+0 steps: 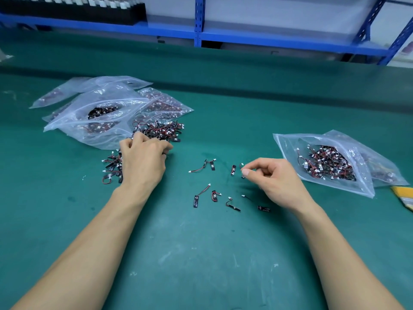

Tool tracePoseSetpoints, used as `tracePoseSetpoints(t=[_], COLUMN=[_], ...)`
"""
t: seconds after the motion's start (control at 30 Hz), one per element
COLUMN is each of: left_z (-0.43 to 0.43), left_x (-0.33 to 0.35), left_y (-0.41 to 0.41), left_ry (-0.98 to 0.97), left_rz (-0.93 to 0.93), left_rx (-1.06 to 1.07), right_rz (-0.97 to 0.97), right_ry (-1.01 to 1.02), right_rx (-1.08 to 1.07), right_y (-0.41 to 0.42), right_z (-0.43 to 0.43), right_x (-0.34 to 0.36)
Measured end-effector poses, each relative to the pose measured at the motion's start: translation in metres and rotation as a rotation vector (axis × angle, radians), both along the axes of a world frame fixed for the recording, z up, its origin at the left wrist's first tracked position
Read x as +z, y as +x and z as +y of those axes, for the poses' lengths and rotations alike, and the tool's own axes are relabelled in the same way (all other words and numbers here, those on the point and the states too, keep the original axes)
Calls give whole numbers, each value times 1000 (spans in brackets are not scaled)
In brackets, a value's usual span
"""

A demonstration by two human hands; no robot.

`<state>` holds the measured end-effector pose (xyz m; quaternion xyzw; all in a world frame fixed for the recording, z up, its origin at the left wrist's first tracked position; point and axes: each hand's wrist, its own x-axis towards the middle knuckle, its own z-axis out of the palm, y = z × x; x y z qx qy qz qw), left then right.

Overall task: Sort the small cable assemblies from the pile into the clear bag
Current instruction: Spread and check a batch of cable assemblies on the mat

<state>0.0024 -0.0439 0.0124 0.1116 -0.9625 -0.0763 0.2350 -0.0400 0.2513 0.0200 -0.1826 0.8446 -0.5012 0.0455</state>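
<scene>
Even overhead light, wide-angle edge bending.

Single view on record, taken from a camera worn on the person's head. It faces forward and down across the green bench (201,253), wide-angle, with straight edges bowing toward the frame borders. Both forearms enter from the lower corners. The left hand (143,162) and right hand (274,182) sit near mid-frame, close to the lens. Blue shelving (197,21) closes the far top edge.
</scene>
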Motion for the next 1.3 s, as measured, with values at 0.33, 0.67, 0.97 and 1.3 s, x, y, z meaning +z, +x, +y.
tracePoseSetpoints(t=[0.33,0.67,0.97,1.3], left_z=[8,57,82,84], left_x=[6,16,9,6], left_y=[1,24,31,31], left_ry=[185,860,1125,1101], left_rz=[395,422,70,-26], left_rx=[-335,-530,-627,-674], right_rz=[-12,10,-23,-83], right_ry=[-56,-203,-227,-64], right_rx=[2,83,209,274], right_y=[2,13,17,15], right_z=[-2,-10,-14,-8], right_x=[3,11,9,13])
